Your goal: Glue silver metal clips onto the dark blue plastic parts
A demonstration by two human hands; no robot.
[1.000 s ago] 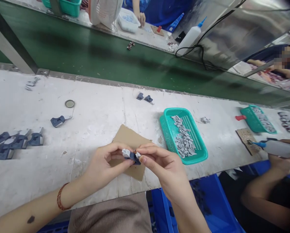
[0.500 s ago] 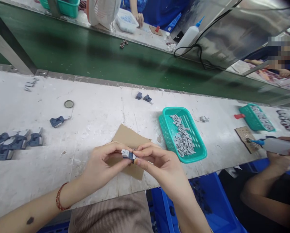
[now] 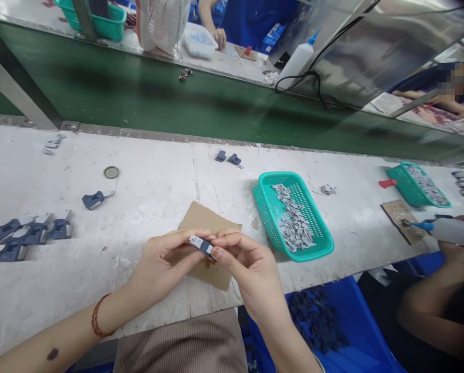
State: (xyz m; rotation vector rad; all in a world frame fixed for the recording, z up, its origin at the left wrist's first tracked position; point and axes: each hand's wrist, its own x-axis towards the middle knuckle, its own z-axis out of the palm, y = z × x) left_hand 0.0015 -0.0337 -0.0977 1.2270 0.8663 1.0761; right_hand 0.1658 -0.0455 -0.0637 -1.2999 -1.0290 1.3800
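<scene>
A small dark blue and light grey plastic part (image 3: 201, 245) is pinched between my two hands, just above a piece of brown cardboard (image 3: 208, 217). My left hand (image 3: 165, 264) grips its grey end with thumb and fingertips. The other end sits between the thumb and fingers of my right hand (image 3: 251, 264), which cover some of it. To the right stands a green basket (image 3: 261, 207) of small grey pieces (image 3: 294, 228). Similar blue and grey parts (image 3: 30, 230) lie grouped at the left of the white table. One more such part (image 3: 94, 200) lies near a bottle cap (image 3: 111, 172).
Two small blue pieces (image 3: 228, 157) lie near the table's back edge. A blue bin (image 3: 366, 331) of dark parts stands below the front edge. At right, a co-worker's hand (image 3: 459, 256) holds a glue bottle (image 3: 455, 231) over cardboard. Another person works behind the green strip (image 3: 139, 103).
The part in my hands has turned, with its grey end now pointing up and left. My right hand has shifted slightly left. The view has moved a little.
</scene>
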